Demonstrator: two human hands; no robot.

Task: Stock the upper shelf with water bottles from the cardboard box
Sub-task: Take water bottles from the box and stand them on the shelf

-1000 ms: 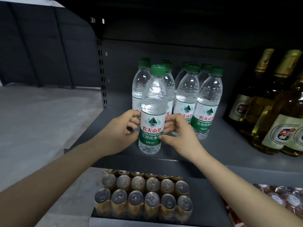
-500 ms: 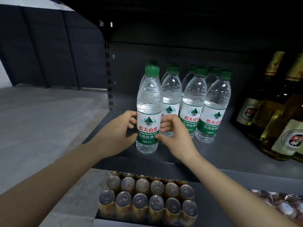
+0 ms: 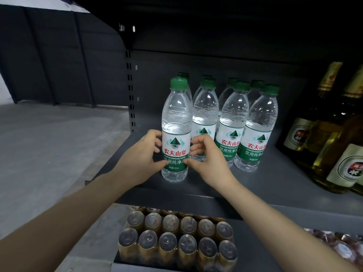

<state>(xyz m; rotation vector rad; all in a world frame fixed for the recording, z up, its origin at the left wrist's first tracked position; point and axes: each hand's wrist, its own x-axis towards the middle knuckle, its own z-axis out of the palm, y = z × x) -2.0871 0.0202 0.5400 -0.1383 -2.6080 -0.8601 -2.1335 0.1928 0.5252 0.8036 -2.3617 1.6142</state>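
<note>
Dark metal shelf (image 3: 265,185) is sitting above grey concrete floor (image 3: 49,154); water bottle (image 3: 176,134) is standing upright, cap up, left hand (image 3: 140,154) and right hand (image 3: 208,156) both gripping its label.

The front water bottle (image 3: 176,132) now stands at the 9 o'clock end of the front row, just beside its neighbour, where a second ago it stood forward of the group, toward 6 o'clock. The left hand (image 3: 140,156) and right hand (image 3: 206,157) have travelled with it, both thumbs now meeting low on its label.
</note>
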